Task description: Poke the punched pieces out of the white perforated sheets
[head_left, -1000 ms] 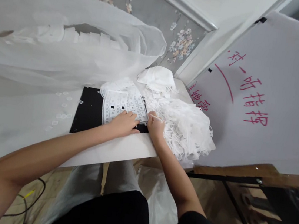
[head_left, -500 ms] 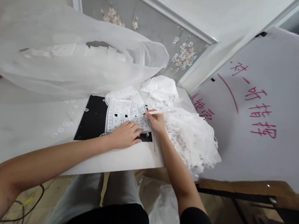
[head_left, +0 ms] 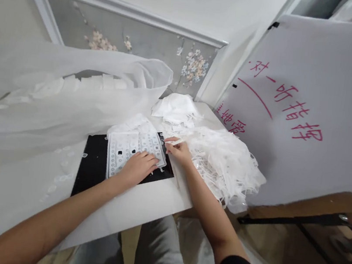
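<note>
A white patterned piece, apparently lace or embroidered fabric point(head_left: 115, 159), lies on a black mat point(head_left: 85, 176); dark squares show through holes in it. My left hand point(head_left: 139, 168) rests on its lower right part, fingers laid out flat over the surface. Pinched in my right hand point(head_left: 179, 151) is a slim white pen-shaped tool point(head_left: 176, 142), just past the piece's right edge, above the mat. The tool's tip is too small to make out. Small white square bits point(head_left: 84, 155) lie on the mat's left edge.
A heap of white stringy fabric point(head_left: 220, 165) lies right of my right hand, with a folded white pile point(head_left: 176, 107) behind it. Sheer white fabric point(head_left: 101, 103) covers the back left. A whiteboard with red writing point(head_left: 322, 83) stands at the right.
My right hand with the tool has shifted off the patterned piece to just beyond its right edge. My left hand stays on the piece. The camera view has turned.
</note>
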The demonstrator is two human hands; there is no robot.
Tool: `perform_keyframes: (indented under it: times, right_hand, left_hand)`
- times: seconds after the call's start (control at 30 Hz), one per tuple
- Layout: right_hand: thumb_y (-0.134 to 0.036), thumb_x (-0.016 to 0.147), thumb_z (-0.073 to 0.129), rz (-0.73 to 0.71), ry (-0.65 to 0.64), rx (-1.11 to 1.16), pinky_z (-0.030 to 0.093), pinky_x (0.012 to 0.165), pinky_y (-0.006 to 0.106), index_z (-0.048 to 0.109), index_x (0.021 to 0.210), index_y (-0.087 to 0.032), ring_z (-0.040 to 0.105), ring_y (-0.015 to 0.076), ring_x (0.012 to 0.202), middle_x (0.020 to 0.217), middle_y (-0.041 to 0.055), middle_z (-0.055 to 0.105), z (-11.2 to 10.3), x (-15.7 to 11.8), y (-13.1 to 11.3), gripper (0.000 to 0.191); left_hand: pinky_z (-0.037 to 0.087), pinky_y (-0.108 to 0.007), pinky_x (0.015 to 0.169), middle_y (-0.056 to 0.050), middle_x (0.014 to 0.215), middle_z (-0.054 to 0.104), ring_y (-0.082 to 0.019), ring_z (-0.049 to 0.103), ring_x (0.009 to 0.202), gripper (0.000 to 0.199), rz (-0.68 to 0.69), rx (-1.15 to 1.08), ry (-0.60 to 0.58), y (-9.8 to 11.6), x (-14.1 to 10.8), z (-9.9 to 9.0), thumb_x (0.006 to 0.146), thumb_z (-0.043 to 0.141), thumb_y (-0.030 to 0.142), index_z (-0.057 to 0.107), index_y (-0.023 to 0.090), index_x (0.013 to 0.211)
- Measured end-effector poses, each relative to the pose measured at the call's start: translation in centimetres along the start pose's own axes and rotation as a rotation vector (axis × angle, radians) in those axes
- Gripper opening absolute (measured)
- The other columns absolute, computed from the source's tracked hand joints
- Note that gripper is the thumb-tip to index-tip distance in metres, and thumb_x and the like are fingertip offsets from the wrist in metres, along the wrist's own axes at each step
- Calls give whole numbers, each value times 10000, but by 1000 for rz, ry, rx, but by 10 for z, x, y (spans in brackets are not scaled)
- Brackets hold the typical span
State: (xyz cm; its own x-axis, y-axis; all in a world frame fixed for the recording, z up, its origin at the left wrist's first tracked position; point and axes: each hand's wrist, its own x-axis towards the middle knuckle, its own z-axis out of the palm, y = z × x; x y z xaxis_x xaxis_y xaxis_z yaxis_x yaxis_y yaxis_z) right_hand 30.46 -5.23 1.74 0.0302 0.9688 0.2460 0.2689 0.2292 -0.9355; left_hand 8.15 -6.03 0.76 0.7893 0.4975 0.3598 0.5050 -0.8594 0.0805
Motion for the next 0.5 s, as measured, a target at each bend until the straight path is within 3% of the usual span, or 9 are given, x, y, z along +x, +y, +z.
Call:
perform_keyframes:
  times: [0.13, 0.3, 0.5]
  right_hand:
    - [-448, 909, 604, -35, -190, -45, 537, 759, 297, 748, 1000, -182, 688, 172, 756, 808, 38, 751, 0, -6, -8, 316]
    - [-452, 843, 720, -126, -446, -188, 526, 847, 301, 749, 946, -192, 694, 200, 904, 964, 45, 750, -5, -14, -12, 282]
    - [-402, 768, 812, -349, -481, -379, 466, 985, 349, 739, 1035, -230, 655, 219, 1009, 1027, 47, 734, -2, -14, -5, 326]
  left_hand:
    - [442, -372, 811, -56, 1008, 706, -234, 601, 950, 231, 22, 52, 10, -9, -2, 0, 1015, 523, 303, 706, 187, 1093]
    - [471, -370, 804, -44, 968, 728, -226, 625, 873, 184, -60, -27, 46, -18, -5, 1, 961, 593, 285, 749, 210, 1021]
    - [488, -322, 800, 8, 946, 759, -196, 651, 874, 171, -138, -154, 82, -23, -6, -1, 951, 597, 290, 761, 262, 912]
